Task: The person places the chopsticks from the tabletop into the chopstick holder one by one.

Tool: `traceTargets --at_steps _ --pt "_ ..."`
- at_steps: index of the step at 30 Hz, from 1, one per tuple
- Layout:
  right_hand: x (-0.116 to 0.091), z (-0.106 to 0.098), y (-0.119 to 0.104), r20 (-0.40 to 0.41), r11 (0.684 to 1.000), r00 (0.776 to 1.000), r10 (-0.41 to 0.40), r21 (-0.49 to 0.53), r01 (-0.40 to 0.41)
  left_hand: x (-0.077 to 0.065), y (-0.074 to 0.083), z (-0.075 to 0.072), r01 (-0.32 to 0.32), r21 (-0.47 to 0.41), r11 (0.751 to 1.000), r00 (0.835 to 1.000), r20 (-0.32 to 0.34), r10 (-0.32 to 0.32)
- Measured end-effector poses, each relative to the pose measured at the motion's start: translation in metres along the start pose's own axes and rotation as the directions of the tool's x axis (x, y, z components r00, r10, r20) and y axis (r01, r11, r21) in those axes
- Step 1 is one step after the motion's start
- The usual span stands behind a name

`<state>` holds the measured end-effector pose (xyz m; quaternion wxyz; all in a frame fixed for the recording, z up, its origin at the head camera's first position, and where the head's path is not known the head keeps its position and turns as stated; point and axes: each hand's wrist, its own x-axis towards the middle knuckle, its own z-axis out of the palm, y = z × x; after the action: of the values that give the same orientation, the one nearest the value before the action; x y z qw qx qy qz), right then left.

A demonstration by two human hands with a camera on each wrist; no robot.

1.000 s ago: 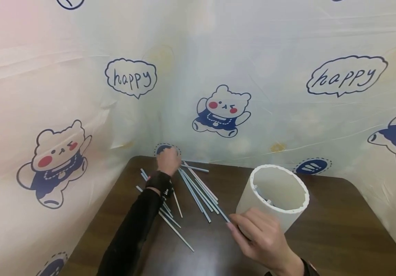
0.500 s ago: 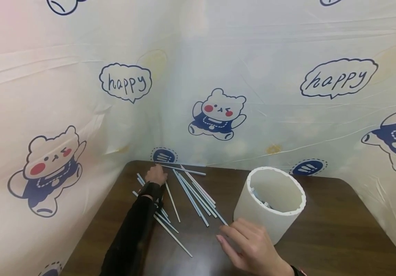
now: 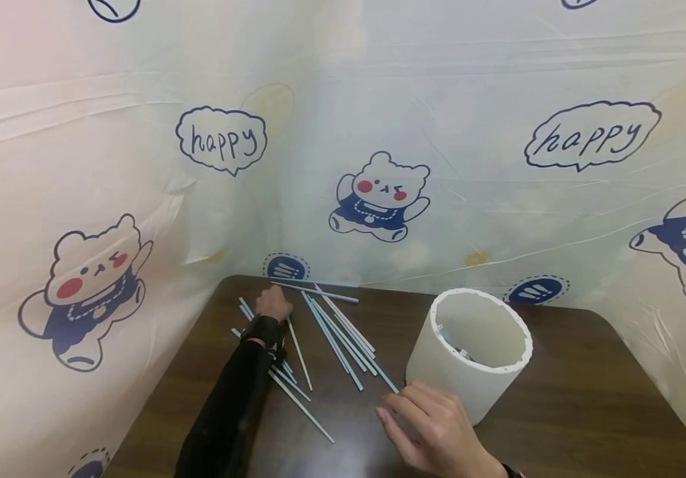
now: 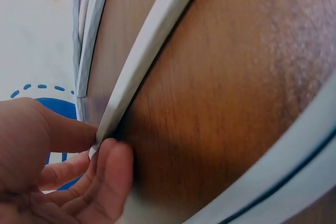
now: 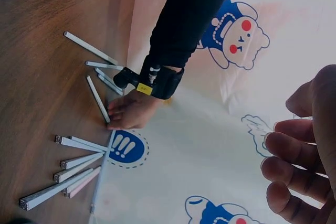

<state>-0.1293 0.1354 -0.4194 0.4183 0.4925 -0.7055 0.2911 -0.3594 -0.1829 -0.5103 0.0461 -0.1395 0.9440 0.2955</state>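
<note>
At the far left of the table, my left hand (image 3: 274,303) pinches the far end of a thin white stick (image 3: 300,355) between thumb and fingers. In the left wrist view this stick (image 4: 142,51) runs along the wood away from the fingertips. My right hand (image 3: 429,425) hovers in front of a white cylindrical container (image 3: 450,392), its fingers loosely bent. Nothing is between those fingers (image 5: 286,174) in the right wrist view. Several pale blue, white and pinkish sticks (image 3: 343,332) lie fanned out between the hands.
More sticks (image 3: 304,395) lie beside and under the left forearm. Others (image 3: 331,295) lie along the back edge of the brown table (image 3: 594,385). A printed cloth (image 3: 474,79) hangs behind and beside the table. Something small shows inside the container.
My left hand has come down from the back edge to the white stick's end and then stayed there. My right hand has shifted slightly left and nearer, away from the container.
</note>
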Motion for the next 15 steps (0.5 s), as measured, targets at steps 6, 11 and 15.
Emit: traceTargets --at_steps 6,11,15 --pt "0.001 -0.0007 -0.0003 -0.008 1.0 1.0 -0.003 -0.003 0.003 -0.0041 0.0024 0.0034 0.047 -0.113 0.992 0.999 0.01 -0.046" --pt "0.0012 -0.0012 -0.0003 -0.013 1.0 1.0 -0.005 -0.011 0.005 -0.0044 0.0041 0.0038 0.073 -0.124 0.99 0.997 0.003 -0.073" --pt "0.0009 -0.0009 0.0006 -0.024 1.0 1.0 -0.011 -0.017 0.01 -0.0024 0.0046 0.0044 0.062 -0.1 0.993 0.998 -0.016 -0.064"
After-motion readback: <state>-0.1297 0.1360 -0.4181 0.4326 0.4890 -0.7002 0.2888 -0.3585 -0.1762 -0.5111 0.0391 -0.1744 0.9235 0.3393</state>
